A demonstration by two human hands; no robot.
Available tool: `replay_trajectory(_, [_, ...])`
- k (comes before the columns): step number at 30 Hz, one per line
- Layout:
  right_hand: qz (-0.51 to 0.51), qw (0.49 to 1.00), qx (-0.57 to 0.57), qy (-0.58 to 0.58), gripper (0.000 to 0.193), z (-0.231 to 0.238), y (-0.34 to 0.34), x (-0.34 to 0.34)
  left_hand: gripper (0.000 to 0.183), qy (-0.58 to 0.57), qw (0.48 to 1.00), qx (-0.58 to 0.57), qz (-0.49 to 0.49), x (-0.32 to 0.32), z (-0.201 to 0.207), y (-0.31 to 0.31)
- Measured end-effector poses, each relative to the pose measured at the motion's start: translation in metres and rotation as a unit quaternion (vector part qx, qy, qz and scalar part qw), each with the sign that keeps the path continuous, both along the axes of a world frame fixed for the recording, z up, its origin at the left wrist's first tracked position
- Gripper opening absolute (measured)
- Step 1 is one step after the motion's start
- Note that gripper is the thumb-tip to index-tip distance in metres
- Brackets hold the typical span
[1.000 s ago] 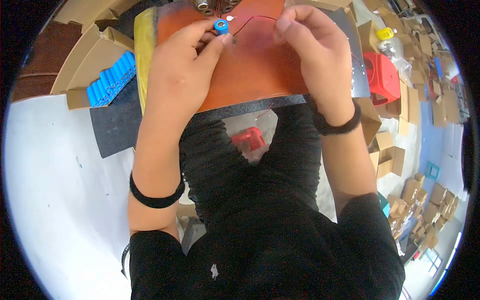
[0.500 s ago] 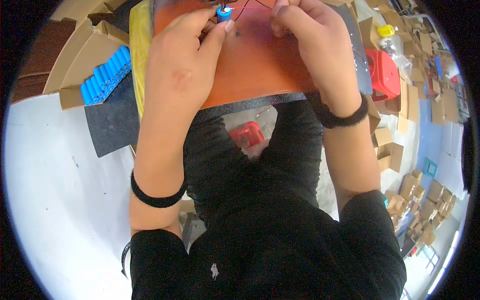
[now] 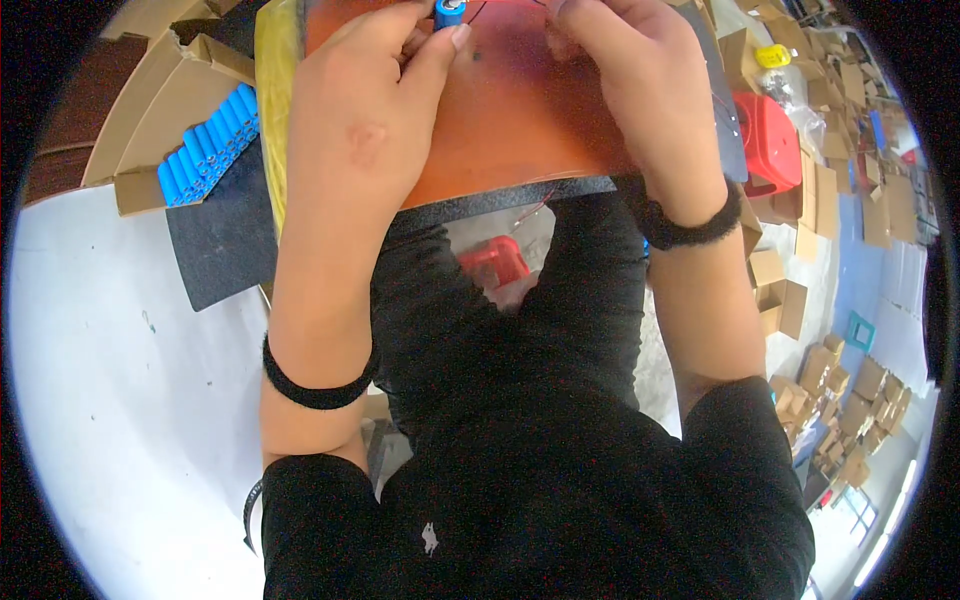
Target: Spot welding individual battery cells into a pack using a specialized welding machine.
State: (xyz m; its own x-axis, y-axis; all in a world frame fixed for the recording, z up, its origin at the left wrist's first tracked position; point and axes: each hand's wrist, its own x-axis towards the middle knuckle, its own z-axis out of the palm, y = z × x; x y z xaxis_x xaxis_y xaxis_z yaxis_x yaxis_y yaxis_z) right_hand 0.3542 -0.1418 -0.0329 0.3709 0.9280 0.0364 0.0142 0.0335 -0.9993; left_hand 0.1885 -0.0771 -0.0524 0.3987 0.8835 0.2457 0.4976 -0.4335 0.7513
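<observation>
While your left hand [image 3: 365, 110]'s got its grip wrapped round a blue cell [image 3: 449, 17] over the far part of the orange table [image 3: 520, 130], your right hand [image 3: 655, 90] pinches a thin red wire [image 3: 508, 2] over it too. More blue cylinders [image 3: 208, 148] sit in a cardboard box [image 3: 140, 193] left of the table. Your black shirt [image 3: 600, 500], on the table's near side, has a little pale animal-shaped print [image 3: 430, 538], btw.
</observation>
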Motion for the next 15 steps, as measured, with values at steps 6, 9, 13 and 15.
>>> replay_trajectory(6, [-0.005,1.0,0.0,-0.026,0.01,0.0,0.001,-0.002,0.04,0.056,0.998,0.021,0.02,0.0,0.007,0.001])
replay_trajectory(9, [-0.004,1.0,0.01,-0.012,0.01,-0.002,0.001,-0.005,0.038,0.055,0.998,0.019,0.017,-0.001,0.007,0.0])
replay_trajectory(13, [0.014,0.999,0.036,0.022,0.008,-0.003,-0.003,-0.003,0.034,-0.057,0.997,-0.041,-0.017,-0.002,-0.001,0.0])
replay_trajectory(15, [0.073,0.983,0.167,0.032,0.007,-0.022,-0.001,0.009,0.03,-0.051,0.998,-0.015,-0.046,0.0,0.001,-0.004])
